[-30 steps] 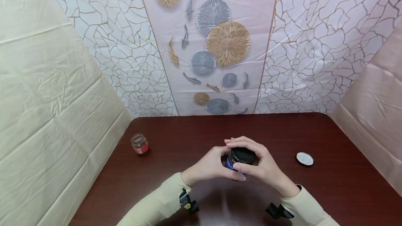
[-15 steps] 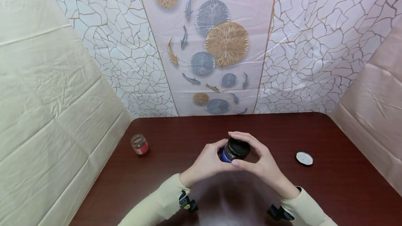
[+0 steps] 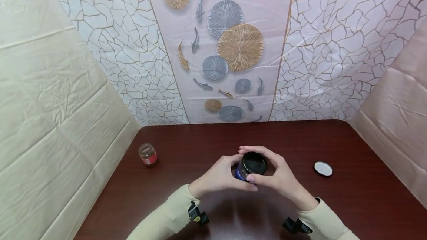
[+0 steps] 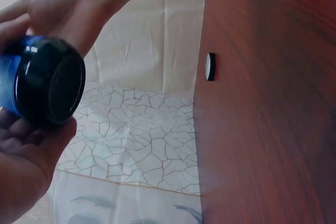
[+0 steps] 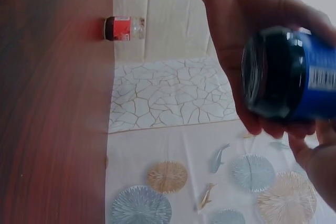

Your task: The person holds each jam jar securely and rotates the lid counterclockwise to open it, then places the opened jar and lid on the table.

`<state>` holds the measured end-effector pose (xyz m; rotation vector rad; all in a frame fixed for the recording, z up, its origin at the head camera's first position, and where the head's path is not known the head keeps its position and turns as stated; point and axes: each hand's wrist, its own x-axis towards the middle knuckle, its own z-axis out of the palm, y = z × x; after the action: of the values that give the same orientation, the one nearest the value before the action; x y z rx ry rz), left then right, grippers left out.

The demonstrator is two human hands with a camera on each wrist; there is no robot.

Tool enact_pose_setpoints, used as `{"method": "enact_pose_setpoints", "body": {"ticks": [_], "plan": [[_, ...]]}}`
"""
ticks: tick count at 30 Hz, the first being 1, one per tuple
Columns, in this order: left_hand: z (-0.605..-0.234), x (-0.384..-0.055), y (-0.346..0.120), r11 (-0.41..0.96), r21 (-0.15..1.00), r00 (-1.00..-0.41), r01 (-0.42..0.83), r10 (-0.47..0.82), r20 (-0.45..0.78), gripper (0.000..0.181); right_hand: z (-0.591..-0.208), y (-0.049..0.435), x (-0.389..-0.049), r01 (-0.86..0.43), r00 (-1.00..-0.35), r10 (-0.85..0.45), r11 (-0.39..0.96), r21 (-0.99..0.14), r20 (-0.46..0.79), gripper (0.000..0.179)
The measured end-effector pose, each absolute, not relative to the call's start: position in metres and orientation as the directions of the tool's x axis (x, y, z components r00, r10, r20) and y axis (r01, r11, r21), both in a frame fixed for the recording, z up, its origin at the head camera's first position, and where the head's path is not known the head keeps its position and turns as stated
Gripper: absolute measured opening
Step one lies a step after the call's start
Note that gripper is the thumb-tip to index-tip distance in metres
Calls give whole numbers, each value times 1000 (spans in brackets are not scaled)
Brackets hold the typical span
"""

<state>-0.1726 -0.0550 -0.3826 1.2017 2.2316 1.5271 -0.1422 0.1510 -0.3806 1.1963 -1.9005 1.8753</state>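
Both my hands hold a dark glass jar (image 3: pixel 254 163) with a blue label above the middle of the table. My left hand (image 3: pixel 217 176) grips it from the left, low on the label. From the right, my right hand (image 3: pixel 281 175) curls fingers and thumb round its upper part. The round top looks black and glossy; I cannot tell whether that is a lid. In the left wrist view the jar's dark base (image 4: pixel 65 90) shows. The right wrist view shows a barcode on the blue label (image 5: pixel 321 77), with fingers covering part of the jar.
A clear glass jar (image 3: pixel 148 154) with a red label stands at the far left of the dark red-brown table (image 3: pixel 186 140). To the right lies a round lid (image 3: pixel 323 168), white side up with a black rim. Fabric walls enclose the table's back and sides.
Both hands lifted the jar slightly away and tilted it, then brought it back a little nearer and lower. The grip has stayed on the jar; the red-labelled jar and lid have not moved.
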Motion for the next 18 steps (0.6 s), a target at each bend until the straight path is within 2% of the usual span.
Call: {"method": "enact_pose_setpoints", "body": {"ticks": [4,8,12,18], "plan": [[-382,-172,-57,140,842,-626,521,734,264,54,-382,154,-144,-680,-604,-426,-166,-714,674,73],[-382,-172,-58,142,840,-623,524,737,264,54,-383,156,-146,-708,-585,-419,-154,-689,695,74],[-383,-171,-56,159,835,-660,527,695,285,53,-385,155,-145,-724,-592,-380,-137,-676,711,70],[-383,-168,-50,253,765,-727,593,577,372,47,-388,147,-145,-748,-603,-307,-103,-656,736,71]]}}
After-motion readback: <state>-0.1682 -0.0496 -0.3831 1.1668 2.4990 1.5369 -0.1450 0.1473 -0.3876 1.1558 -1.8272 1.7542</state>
